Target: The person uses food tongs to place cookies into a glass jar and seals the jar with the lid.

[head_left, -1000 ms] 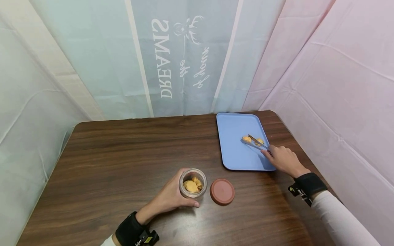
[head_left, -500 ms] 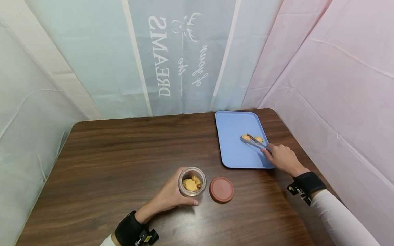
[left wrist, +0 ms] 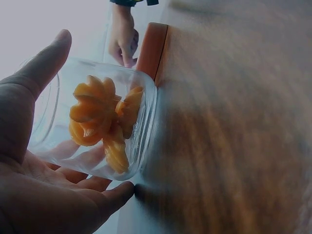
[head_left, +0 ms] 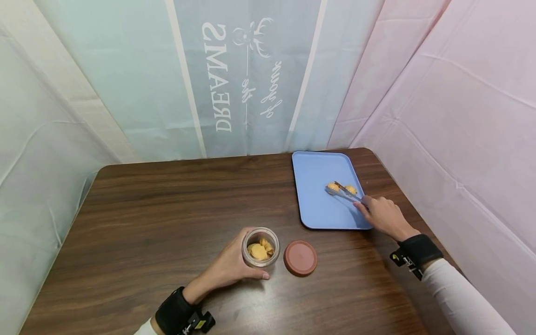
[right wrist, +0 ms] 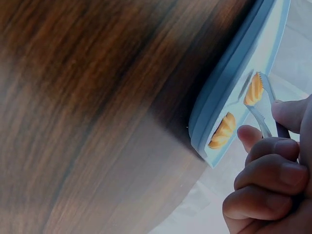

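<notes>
The blue tray [head_left: 322,209] lies at the far right of the dark wooden tabletop [head_left: 167,209], its right rim close to the tabletop's right edge and its far end near the back edge; the right wrist view shows its rounded corner and raised lip standing just above the wood. The right hand [head_left: 383,215] rests at the tray's near right corner, fingers curled round metal tongs [head_left: 343,191] that reach inward over the tray. The tong tips close on one yellow cookie [head_left: 333,186]; a second cookie [head_left: 351,189] lies just beside it, nearer the tray's right rim. The rest of the tray floor toward its left and far end is bare blue.

Near the front middle of the tabletop, the left hand [head_left: 229,268] wraps round a small clear jar [head_left: 260,246], thumb on one side and fingers curled under and about the glass. The jar stands open-mouthed, with several ridged yellow cookies inside, seen plainly through the glass in the left wrist view. A reddish-brown lid [head_left: 300,257] lies flat just to the right of the jar, close but apart in the head view. Between lid and tray is a strip of bare wood.

The left half of the tabletop is wide bare wood grain with rounded corners. Pale cloth sheets hang close round the back and both sides: bluish with mirrored lettering behind, pink to the right.
</notes>
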{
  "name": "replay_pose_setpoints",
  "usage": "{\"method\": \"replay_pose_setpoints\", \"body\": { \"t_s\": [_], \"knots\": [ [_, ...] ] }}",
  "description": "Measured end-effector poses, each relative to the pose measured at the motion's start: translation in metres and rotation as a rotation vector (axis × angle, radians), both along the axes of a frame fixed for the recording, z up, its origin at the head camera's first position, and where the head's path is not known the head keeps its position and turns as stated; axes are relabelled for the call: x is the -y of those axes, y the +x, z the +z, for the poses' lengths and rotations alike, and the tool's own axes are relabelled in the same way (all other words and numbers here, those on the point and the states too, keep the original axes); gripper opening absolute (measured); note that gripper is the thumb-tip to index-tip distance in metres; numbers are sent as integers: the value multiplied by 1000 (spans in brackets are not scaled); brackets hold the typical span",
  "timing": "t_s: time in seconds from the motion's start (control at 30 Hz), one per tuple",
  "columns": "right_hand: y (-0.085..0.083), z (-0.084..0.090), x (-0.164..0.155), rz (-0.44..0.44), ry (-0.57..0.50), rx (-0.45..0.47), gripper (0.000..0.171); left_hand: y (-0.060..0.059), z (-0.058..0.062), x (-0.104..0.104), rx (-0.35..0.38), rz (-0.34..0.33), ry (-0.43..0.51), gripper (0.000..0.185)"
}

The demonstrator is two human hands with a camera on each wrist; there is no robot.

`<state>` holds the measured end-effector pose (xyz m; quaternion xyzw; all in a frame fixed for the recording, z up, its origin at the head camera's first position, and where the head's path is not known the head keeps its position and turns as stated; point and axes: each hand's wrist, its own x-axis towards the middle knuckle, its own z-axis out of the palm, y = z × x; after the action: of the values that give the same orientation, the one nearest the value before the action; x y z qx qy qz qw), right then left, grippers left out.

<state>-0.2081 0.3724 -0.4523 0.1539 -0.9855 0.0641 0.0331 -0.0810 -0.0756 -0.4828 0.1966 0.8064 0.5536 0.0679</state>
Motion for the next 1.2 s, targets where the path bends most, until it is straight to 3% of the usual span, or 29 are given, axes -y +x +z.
{"method": "replay_pose_setpoints", "body": {
  "t_s": [0.7, 1.2],
  "knots": [
    [12, 8, 4, 38, -7, -42, 34, 2, -4, -2, -4, -2, 1, 100],
    [25, 24, 13, 73, -2, -75, 33, 5, -4, -3, 2, 16, -7, 101]
  ]
}}
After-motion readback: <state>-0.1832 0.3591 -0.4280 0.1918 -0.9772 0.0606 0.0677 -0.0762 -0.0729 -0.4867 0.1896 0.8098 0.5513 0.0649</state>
